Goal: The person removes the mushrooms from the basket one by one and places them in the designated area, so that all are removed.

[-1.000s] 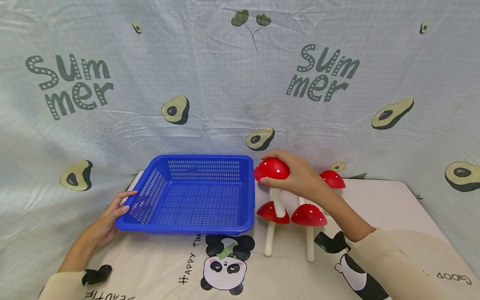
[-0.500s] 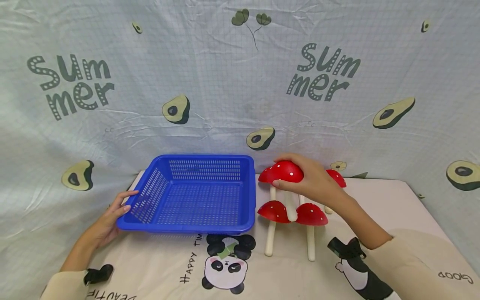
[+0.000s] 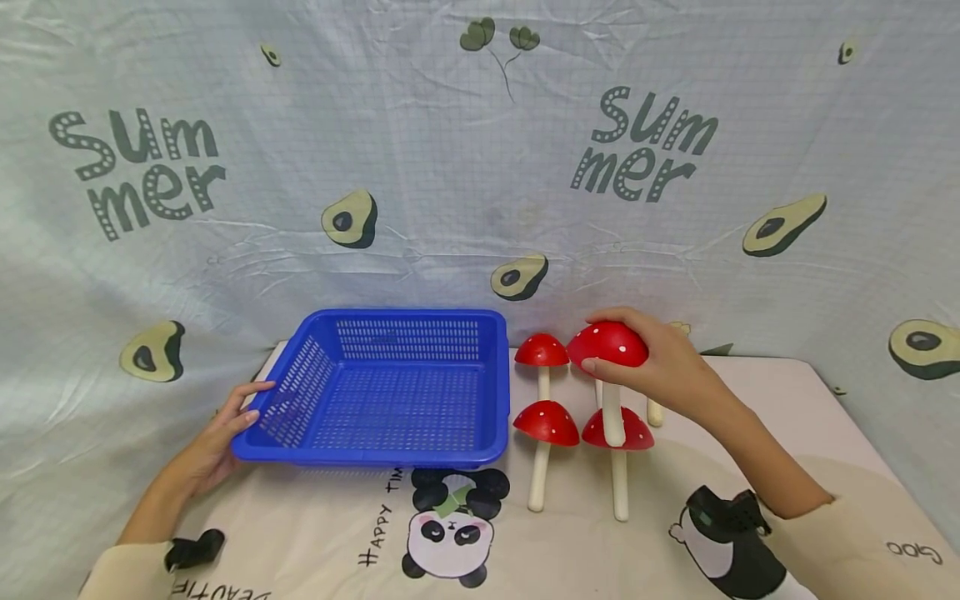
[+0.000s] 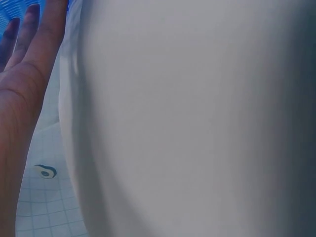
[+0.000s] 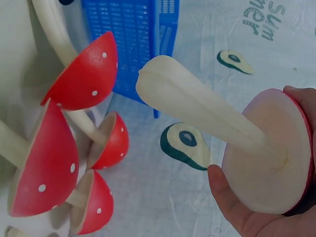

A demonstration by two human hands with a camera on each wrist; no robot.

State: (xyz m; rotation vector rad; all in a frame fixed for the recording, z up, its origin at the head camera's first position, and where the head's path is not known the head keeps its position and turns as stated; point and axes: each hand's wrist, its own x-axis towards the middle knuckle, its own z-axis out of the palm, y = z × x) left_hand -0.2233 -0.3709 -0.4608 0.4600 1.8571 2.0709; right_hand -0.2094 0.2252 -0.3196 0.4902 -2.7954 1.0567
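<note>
My right hand (image 3: 667,358) grips a toy mushroom (image 3: 611,340) by its red, white-dotted cap. The mushroom's white stem (image 5: 207,106) points down in the head view, overlapping a front mushroom (image 3: 637,432). In the right wrist view, the thumb lies along the cap's pale underside. To the left stand another front mushroom (image 3: 546,422) and a back-row mushroom (image 3: 542,350). Other mushrooms behind are mostly hidden by the right hand and what it holds. My left hand (image 3: 217,437) touches the left side of a blue plastic basket (image 3: 375,457) with extended fingers (image 4: 47,37); no mushroom lies inside the basket.
A table covered with a panda-print cloth (image 3: 315,533) bears the basket and mushrooms. Close behind it hangs a pale curtain (image 3: 420,150) with avocado prints. The basket's right wall borders the left mushrooms.
My right hand has moved to the right with the mushroom, from over the left mushrooms to over the front right one. The left hand and basket stay put.
</note>
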